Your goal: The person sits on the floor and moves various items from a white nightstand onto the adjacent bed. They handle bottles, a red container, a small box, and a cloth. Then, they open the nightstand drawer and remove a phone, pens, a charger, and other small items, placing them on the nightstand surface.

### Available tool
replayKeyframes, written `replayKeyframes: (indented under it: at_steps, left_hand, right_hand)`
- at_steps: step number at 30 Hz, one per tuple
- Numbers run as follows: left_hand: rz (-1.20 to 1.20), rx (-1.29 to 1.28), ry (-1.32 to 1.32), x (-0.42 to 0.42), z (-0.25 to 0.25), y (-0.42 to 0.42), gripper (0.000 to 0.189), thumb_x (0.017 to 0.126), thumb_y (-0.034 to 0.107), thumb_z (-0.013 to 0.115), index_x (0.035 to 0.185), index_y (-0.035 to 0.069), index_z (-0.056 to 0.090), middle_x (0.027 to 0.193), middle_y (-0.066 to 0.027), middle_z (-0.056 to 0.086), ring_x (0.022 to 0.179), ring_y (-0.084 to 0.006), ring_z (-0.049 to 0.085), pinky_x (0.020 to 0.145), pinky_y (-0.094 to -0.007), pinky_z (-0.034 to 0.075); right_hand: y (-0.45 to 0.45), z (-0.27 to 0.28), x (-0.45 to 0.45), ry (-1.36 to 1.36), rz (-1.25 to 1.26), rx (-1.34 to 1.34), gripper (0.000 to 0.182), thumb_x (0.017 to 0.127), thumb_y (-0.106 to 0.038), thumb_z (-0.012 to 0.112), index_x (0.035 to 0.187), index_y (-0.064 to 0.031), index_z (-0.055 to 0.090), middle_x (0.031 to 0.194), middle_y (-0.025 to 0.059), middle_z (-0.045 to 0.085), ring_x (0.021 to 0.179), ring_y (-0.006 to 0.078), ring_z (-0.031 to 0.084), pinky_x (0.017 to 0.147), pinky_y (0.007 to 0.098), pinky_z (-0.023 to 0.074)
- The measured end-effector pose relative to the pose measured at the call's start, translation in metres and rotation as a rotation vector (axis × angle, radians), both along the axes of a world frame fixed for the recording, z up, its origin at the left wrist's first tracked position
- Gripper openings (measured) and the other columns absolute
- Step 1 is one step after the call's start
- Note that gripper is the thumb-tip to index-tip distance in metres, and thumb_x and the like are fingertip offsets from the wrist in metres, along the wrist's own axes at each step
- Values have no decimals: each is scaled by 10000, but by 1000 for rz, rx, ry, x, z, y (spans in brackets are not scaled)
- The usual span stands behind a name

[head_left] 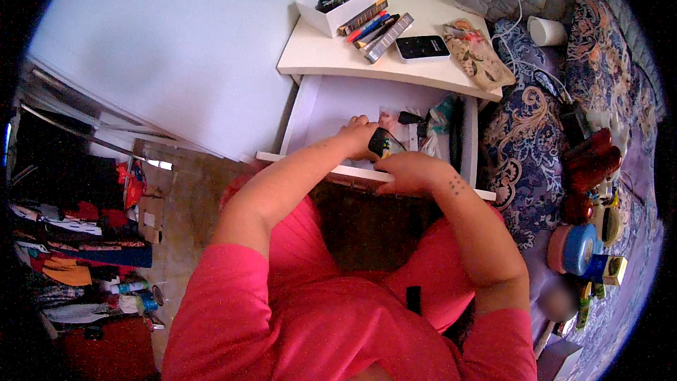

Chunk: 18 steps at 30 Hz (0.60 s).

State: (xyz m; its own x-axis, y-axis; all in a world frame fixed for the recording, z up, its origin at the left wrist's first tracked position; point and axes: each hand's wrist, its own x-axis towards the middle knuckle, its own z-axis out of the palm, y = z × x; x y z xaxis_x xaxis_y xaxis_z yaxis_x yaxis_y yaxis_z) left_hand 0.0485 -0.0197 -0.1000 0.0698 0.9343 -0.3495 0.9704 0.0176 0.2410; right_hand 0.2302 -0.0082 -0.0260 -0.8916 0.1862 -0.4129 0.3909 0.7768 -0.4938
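A white drawer [338,96] is pulled out from the desk in front of me. My left hand [362,136] reaches into it and grips a small black item [378,143] with yellow marks, whose exact kind is unclear. Close beside that item, over the drawer's front panel, is my right hand [415,172]; its fingertips come up to the item's lower end, and its grip is partly hidden. Beyond my hands in the drawer lie clear plastic packets [390,116], a black object [410,117] and a green-and-white packet [440,115].
On the white desk top [317,55] stand a white box [338,8] of small things, pens [367,26], narrow boxes [390,38], a black-and-white device [422,47] and a patterned pouch [473,55]. A patterned bed [529,159] holding jars borders the right; folded clothes [69,270] fill the left.
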Motion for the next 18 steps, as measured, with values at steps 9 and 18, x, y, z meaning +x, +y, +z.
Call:
replayKeyframes:
  at_steps: [9,18]
  left_hand:
    - [31,-19,-94,6,-3,3,741,564,372,747,1168,85,426,1101,-179,490,1069,-340,463,893,-440,396]
    - [116,133,-428,6,39,-12,505,579,217,763,966,83,468,775,-123,555,734,-258,551,703,-364,451]
  right_hand:
    - [-1,8,1,-1,-14,-48,562,733,-398,628,1166,-63,502,1077,182,568,999,323,543,848,383,431]
    - [1,4,5,11,7,-14,609,726,-411,633,1190,-48,480,1108,177,555,1024,321,532,863,378,425]
